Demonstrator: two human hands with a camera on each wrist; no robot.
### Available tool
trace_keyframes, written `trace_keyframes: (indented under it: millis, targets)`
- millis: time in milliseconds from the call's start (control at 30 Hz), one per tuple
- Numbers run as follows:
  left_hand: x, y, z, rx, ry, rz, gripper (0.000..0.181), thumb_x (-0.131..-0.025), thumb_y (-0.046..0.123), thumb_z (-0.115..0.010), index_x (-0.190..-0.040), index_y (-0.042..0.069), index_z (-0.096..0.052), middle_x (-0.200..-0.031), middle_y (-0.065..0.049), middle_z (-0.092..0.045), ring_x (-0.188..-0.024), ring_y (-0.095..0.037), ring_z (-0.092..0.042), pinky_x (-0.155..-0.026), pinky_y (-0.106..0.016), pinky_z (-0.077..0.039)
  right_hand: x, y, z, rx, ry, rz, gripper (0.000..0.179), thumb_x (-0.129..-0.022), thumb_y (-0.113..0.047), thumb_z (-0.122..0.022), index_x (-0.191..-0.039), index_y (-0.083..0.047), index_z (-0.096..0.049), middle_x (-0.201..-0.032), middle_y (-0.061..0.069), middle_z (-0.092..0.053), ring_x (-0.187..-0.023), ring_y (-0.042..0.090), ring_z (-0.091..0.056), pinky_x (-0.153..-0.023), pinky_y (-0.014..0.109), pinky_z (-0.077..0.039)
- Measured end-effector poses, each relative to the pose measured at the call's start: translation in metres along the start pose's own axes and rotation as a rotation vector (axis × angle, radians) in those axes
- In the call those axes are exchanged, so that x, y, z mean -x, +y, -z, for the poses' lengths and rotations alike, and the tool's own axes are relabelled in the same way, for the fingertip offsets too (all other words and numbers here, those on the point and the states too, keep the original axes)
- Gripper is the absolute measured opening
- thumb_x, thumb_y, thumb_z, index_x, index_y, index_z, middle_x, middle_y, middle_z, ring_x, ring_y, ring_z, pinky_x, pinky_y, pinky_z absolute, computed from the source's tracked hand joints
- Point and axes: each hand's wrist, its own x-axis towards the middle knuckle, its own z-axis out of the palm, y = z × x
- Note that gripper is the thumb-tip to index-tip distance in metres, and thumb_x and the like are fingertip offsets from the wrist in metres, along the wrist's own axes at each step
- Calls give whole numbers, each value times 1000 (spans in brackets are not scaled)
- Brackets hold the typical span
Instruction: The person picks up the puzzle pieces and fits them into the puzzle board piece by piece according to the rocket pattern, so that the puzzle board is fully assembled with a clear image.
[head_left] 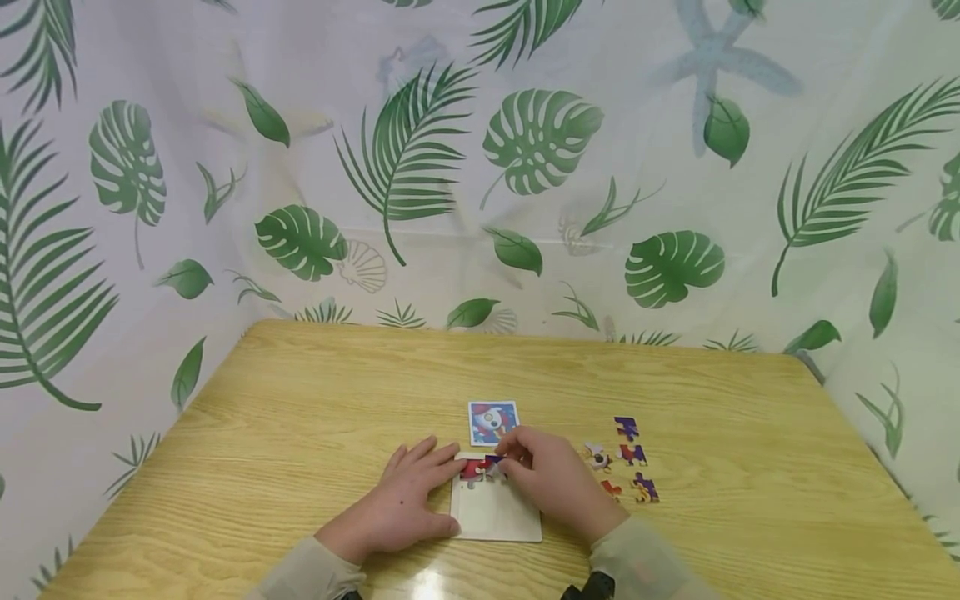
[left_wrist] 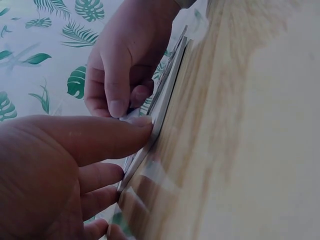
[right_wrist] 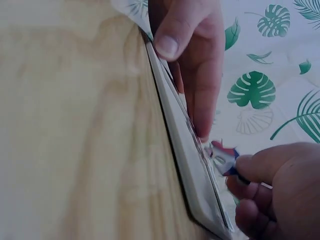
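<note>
One puzzle piece (right_wrist: 223,159) is pinched between the thumb and curled forefinger of the right hand (head_left: 553,475). It shows red, pale grey-white and dark blue-purple areas, with an irregular, knobbed outline; the fingertips cover part of its face. It is tilted in the right wrist view, at the upper part of a pale, shallow tray (head_left: 498,518). Whether it touches the tray floor cannot be told.

Immediately left of the grip, a mostly red piece (head_left: 472,469) lies in the tray's upper left area. Further left, the left hand (head_left: 411,498) rests along the tray's left edge, fingers extended and apart, thumb at the lower left corner; it grips no piece.

Just beyond the grip lies a picture card (head_left: 489,415), white-bordered, with a white figure on blue. Right of the grip, five loose pieces (head_left: 632,455) are visible, in purple, red, white and yellow-orange. All lie on a wood-grain table (head_left: 337,383); behind it hangs a leaf-patterned cloth (head_left: 442,50).
</note>
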Motion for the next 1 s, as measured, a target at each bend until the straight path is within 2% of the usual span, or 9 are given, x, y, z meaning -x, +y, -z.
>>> trace_keyframes:
  millis: [200, 500, 767, 1000]
  targets:
    - [0, 1, 1, -7, 10, -13, 78, -84, 38, -78, -151, 12, -49, -161, -7, -36, -152, -36, -17, -117, -65, -2, -2, -5, -5, 76, -34, 33, 5, -96, -20, -70, -99, -24, -70, -80, -13, -58, -71, 9, -53, -66, 29, -47]
    - [0, 2, 0, 3, -2, -2, 77, -85, 38, -77, -152, 14, -48, -162, -5, -35, -152, -35, -15, -118, -63, 0, 4, -4, -3, 177, -84, 88, 19, -89, -26, -76, -107, -24, -73, -98, -10, -57, -84, 11, -52, -77, 35, -48]
    - [-1, 1, -1, -8, -3, 1, 77, -85, 38, -77, -153, 15, -48, -162, -5, -35, -152, -34, -15, -118, -63, -1, 3, -3, -4, 197, -33, 73, 12, -91, -21, -75, -103, -22, -73, -96, -10, -56, -78, 9, -51, -69, 28, -46]
    - [-2, 0, -2, -8, -4, 11, 78, -85, 39, -76, -153, 15, -48, -162, -4, -34, -152, -34, -14, -118, -63, -1, 5, -5, -4, 209, -25, 76, 17, -89, -23, -75, -106, -20, -73, -94, -9, -56, -77, 10, -51, -68, 29, -46]
